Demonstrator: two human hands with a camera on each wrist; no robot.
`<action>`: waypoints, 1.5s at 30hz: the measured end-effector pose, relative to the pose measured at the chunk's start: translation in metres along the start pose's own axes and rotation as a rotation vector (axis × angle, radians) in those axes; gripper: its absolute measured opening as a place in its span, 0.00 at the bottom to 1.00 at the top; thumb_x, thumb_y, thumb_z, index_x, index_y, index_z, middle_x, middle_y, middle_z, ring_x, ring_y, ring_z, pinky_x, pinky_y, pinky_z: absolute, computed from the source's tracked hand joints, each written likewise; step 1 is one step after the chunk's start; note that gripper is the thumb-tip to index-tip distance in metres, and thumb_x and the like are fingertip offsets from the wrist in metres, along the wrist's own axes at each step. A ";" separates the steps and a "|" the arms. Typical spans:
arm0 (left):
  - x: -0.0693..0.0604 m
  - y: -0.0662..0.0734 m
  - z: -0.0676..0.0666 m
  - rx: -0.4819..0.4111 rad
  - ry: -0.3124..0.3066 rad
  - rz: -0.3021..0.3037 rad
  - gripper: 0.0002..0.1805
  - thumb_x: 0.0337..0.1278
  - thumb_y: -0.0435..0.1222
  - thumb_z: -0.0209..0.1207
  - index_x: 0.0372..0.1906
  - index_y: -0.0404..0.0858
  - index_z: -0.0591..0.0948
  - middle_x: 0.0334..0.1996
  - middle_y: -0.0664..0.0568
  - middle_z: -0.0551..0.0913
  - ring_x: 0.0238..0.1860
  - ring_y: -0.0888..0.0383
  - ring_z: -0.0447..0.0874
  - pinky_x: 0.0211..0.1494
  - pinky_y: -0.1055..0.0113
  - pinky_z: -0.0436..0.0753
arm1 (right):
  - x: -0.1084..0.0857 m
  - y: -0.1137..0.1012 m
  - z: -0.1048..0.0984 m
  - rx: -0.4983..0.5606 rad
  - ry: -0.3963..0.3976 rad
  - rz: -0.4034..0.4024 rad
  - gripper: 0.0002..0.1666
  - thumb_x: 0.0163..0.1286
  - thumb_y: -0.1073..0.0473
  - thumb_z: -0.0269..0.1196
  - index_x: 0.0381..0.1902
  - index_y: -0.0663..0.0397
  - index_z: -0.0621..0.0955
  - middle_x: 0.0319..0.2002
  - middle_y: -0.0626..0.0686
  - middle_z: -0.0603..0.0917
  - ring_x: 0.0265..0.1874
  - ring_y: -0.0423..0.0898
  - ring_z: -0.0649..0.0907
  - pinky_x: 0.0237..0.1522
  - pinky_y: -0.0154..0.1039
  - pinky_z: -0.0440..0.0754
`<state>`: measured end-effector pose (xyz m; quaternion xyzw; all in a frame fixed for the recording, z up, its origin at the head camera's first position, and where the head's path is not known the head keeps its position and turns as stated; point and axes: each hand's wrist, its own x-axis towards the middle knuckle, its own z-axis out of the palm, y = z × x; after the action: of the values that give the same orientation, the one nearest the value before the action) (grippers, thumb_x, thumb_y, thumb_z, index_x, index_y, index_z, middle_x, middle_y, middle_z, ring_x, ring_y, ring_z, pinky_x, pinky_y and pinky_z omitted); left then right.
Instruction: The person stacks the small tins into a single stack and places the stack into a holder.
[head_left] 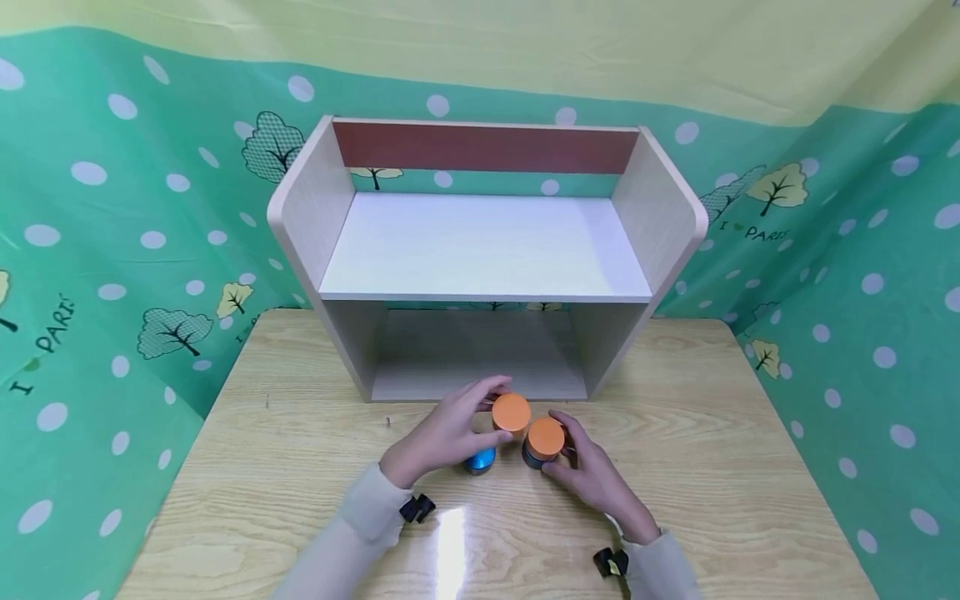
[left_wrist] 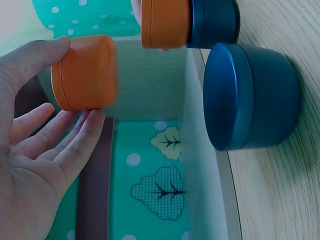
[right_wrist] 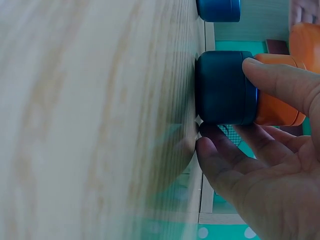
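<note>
Shelf stood at back of desk. L grip pinched orange tin btwn thumb + fingertips, off desk, just in front of shelf. R grip was clamped on dk-blue tin, thumb nr seam w/ 2nd orange tin stacked on top; that stack stood in front of shelf, R of its ctr. Blue tin sat on desk, in front of shelf's ctr.

Dark lettering reading "I" and "PARIS," a small green mark between, appears on the green dotted cloth at left and right.
</note>
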<state>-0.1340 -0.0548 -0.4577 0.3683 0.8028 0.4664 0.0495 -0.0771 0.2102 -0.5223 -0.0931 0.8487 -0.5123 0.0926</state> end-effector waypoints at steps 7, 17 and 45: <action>0.008 0.002 0.007 -0.027 -0.028 0.022 0.40 0.61 0.41 0.68 0.74 0.39 0.63 0.66 0.49 0.73 0.59 0.54 0.78 0.61 0.61 0.80 | 0.000 -0.001 -0.001 0.018 -0.011 -0.016 0.48 0.65 0.70 0.69 0.77 0.54 0.59 0.67 0.59 0.72 0.66 0.56 0.73 0.66 0.57 0.70; 0.020 0.008 0.018 -0.049 -0.059 0.046 0.40 0.62 0.41 0.68 0.74 0.40 0.63 0.67 0.50 0.72 0.59 0.56 0.78 0.61 0.62 0.79 | 0.001 0.003 -0.003 0.034 -0.026 -0.088 0.46 0.66 0.69 0.68 0.76 0.43 0.60 0.68 0.60 0.71 0.66 0.58 0.72 0.65 0.59 0.70; 0.027 0.009 0.039 -0.030 -0.114 0.037 0.41 0.60 0.41 0.70 0.75 0.42 0.63 0.66 0.50 0.72 0.59 0.58 0.78 0.61 0.67 0.78 | 0.000 0.004 0.000 0.038 -0.008 -0.050 0.45 0.65 0.70 0.69 0.74 0.51 0.61 0.69 0.59 0.70 0.68 0.57 0.70 0.68 0.56 0.67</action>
<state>-0.1321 -0.0073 -0.4654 0.4081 0.7847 0.4574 0.0920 -0.0773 0.2119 -0.5261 -0.1148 0.8359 -0.5300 0.0848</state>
